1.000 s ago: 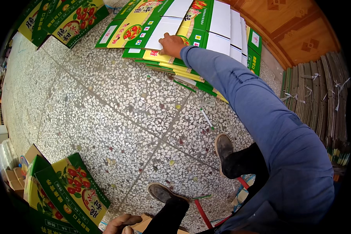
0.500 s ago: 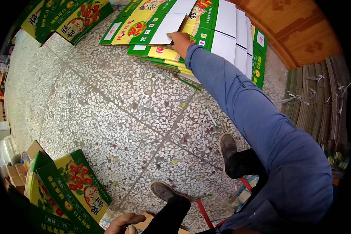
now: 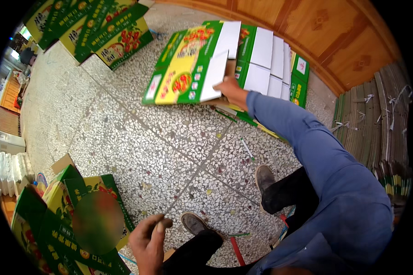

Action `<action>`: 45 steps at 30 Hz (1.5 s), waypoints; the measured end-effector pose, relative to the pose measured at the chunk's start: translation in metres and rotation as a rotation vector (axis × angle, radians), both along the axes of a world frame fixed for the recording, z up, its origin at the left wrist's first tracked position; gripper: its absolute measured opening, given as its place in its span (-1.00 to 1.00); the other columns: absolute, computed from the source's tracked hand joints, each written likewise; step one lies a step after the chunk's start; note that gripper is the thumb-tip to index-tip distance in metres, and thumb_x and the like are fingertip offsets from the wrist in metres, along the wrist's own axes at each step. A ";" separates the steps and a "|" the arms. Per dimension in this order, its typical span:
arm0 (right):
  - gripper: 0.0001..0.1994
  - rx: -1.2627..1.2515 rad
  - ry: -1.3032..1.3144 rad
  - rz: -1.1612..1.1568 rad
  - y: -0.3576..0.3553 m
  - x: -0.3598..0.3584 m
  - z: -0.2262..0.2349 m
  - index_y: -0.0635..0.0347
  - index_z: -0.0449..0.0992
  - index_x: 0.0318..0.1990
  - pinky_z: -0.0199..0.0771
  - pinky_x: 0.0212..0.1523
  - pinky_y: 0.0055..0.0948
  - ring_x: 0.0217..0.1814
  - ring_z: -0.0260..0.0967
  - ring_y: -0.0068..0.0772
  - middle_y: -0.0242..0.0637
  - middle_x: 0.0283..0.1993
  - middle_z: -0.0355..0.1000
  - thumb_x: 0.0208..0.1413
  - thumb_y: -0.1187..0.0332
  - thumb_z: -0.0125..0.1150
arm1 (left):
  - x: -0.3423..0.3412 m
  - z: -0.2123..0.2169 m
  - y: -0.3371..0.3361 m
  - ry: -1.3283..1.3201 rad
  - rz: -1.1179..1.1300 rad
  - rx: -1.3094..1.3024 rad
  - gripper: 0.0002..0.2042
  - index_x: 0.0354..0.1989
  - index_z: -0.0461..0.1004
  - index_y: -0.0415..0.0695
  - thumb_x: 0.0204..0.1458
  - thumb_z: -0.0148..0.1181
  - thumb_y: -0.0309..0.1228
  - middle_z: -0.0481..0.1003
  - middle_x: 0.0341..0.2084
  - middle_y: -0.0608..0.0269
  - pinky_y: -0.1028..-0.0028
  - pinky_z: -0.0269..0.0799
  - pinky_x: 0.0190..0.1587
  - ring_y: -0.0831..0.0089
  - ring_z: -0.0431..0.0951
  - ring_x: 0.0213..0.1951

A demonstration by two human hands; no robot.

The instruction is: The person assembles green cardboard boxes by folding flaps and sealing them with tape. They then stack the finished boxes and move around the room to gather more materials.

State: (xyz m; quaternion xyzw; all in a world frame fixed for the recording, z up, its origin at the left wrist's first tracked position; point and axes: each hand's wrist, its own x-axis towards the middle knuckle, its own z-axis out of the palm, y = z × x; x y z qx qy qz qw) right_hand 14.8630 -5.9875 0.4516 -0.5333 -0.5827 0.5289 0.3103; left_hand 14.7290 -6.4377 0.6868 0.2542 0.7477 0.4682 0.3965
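Observation:
My right hand [image 3: 231, 93], at the end of a stretched-out arm, grips the near edge of a flattened cardboard box [image 3: 172, 78], green and yellow with printed red fruit and white flaps. That sheet is tilted and pulled leftward off a stack of similar flattened boxes [image 3: 264, 68] on the floor. Some of the stack is hidden under the sheet and my arm. Low in the view, my left hand [image 3: 150, 240] hovers near my knee with loosely bent fingers and nothing visible in it. Just left of it stand folded-up green boxes [image 3: 55, 220].
More green boxes [image 3: 101, 36] stand at the far left. Bundles of tied cardboard [image 3: 371, 119] lean at the right by a wooden panel [image 3: 316, 32]. A thin white stick [image 3: 248, 149] lies on the speckled floor [image 3: 137, 151]. Red legs [image 3: 237, 251] show beneath me.
The flattened box in my right hand has come nearer and turned, its near edge sliding off the stack. My left hand has risen further into view. The view has shifted.

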 end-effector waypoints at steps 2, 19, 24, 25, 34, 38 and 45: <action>-0.72 -0.076 -0.092 0.011 -0.024 0.046 0.026 0.47 0.54 -0.33 0.46 -0.36 -0.35 -0.35 0.49 -0.26 -0.10 -0.36 0.53 -0.27 0.48 0.34 | 0.005 0.003 0.005 -0.031 -0.043 0.005 -0.78 -0.14 0.47 -0.43 0.12 0.13 -0.50 0.58 -0.34 -0.01 0.44 0.50 -0.15 0.35 0.60 -0.26; -0.82 0.620 -0.565 0.562 -0.324 0.204 0.231 0.19 0.51 -0.53 0.46 -0.39 -0.02 -0.44 0.46 0.10 0.00 -0.52 0.46 -0.25 0.27 0.20 | 0.165 -0.194 -0.003 -0.729 0.244 -0.096 -0.30 0.04 0.36 -0.15 0.12 -0.18 0.29 0.49 -0.32 0.23 0.25 0.40 -0.23 0.33 0.46 -0.38; -0.90 0.968 -0.339 0.900 -0.461 0.186 0.248 0.24 0.46 -0.55 0.46 -0.52 -0.11 -0.50 0.47 0.01 -0.02 -0.51 0.45 -0.29 0.43 0.18 | 0.056 -0.109 0.000 -0.577 0.204 0.595 -0.21 0.17 0.29 -0.19 0.09 -0.17 0.34 0.45 -0.10 0.07 0.23 0.48 -0.10 0.30 0.48 -0.09; -0.90 0.937 -0.380 0.901 -0.459 0.198 0.246 0.24 0.46 -0.55 0.46 -0.52 -0.11 -0.51 0.47 0.00 -0.02 -0.52 0.45 -0.29 0.42 0.18 | 0.076 -0.061 0.010 -0.623 0.292 0.445 -0.17 0.16 0.30 -0.20 0.03 -0.13 0.38 0.45 -0.06 0.05 0.18 0.47 -0.06 0.28 0.47 0.00; -0.87 1.241 -0.065 0.719 -0.473 0.147 0.299 0.23 0.42 -0.45 0.41 -0.48 -0.21 -0.43 0.37 -0.17 -0.20 -0.44 0.30 -0.12 0.39 0.22 | -0.038 -0.013 -0.023 0.035 0.248 -0.229 -0.70 -0.25 0.46 -0.32 0.01 0.13 -0.29 0.51 -0.43 -0.06 0.14 0.50 -0.53 0.01 0.57 -0.49; -0.72 0.814 -0.415 0.721 -0.441 0.105 0.265 0.29 0.41 -0.25 0.45 -0.26 -0.08 -0.27 0.43 0.04 -0.03 -0.25 0.40 -0.14 0.35 0.23 | -0.031 -0.010 -0.005 0.061 0.192 -0.256 -0.78 -0.43 0.47 -0.41 0.00 0.11 -0.42 0.57 -0.46 -0.15 0.22 0.55 -0.54 0.04 0.63 -0.51; -0.76 0.460 -0.475 0.797 -0.367 0.065 0.237 0.34 0.58 -0.49 0.51 -0.28 -0.08 -0.32 0.50 0.16 0.11 -0.42 0.50 -0.30 0.32 0.21 | -0.103 -0.027 -0.016 0.339 0.089 -0.169 -0.80 -0.50 0.45 -0.45 -0.12 0.23 -0.48 0.46 -0.58 -0.07 0.13 0.48 -0.60 0.03 0.56 -0.55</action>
